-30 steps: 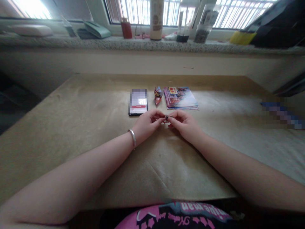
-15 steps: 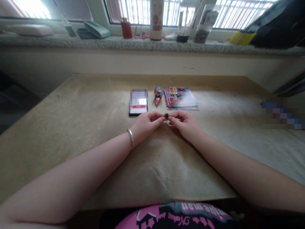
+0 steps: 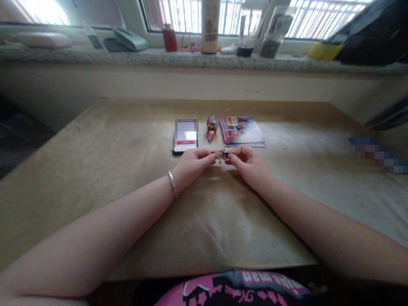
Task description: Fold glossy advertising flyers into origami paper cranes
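Observation:
Between my two hands is a small folded paper piece (image 3: 221,156), whitish and dark with a bit of red, its exact form too small to make out. My left hand (image 3: 195,165), with a silver bangle at the wrist, pinches its left side between thumb and fingers. My right hand (image 3: 250,163) pinches the right side the same way. Just beyond the hands lies a folded paper figure (image 3: 211,128), red and multicoloured. To its right sits a stack of printed colour leaflets (image 3: 244,131). A phone (image 3: 186,146) with a lit screen lies behind my left hand.
The table (image 3: 95,178) has a tan cover and meets a wall at the back. On the granite sill (image 3: 185,58) stand a red bottle (image 3: 170,39), a tall pale canister (image 3: 209,32) and clear containers. A blurred blue item (image 3: 379,155) lies at the right edge.
My hands have drawn slightly apart, the left one moving a little left. More of the paper piece shows between the fingertips, with pale parts now visible.

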Tool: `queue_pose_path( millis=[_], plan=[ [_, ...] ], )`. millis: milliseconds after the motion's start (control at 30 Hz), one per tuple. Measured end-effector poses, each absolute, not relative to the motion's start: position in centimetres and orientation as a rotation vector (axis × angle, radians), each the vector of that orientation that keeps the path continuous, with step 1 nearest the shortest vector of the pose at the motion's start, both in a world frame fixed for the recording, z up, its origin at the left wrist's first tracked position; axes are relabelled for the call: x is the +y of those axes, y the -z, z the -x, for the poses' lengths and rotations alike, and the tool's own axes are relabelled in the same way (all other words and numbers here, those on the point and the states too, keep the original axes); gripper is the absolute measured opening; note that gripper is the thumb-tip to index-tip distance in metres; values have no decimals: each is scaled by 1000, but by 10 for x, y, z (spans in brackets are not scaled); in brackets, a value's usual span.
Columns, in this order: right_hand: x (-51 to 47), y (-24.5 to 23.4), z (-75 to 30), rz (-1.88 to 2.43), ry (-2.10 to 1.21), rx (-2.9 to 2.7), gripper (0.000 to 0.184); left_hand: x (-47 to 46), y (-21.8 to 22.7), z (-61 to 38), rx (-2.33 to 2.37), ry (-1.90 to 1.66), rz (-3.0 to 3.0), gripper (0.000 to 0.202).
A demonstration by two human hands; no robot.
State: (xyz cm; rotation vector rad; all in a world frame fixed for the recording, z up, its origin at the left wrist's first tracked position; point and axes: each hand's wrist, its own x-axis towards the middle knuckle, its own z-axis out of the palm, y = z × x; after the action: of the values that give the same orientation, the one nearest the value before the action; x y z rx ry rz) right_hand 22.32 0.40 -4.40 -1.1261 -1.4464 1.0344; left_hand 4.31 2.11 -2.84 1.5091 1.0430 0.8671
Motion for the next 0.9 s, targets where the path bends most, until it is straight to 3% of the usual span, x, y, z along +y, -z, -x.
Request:
queue_pose_path(
  millis=[267, 500, 900],
  plan=[
    [0, 40, -219, 1128, -1125, -1400, 23, 18, 25, -51, 1115, -959, -1520, 17],
    [1, 35, -218, 1074, -1269, -1109, 31, 20, 30, -47, 1152, -1042, -1449, 23],
    [5, 39, -216, 1025, -1298, -1057, 26, 19, 31, -49, 1151, -1040, -1480, 26]
  ],
)
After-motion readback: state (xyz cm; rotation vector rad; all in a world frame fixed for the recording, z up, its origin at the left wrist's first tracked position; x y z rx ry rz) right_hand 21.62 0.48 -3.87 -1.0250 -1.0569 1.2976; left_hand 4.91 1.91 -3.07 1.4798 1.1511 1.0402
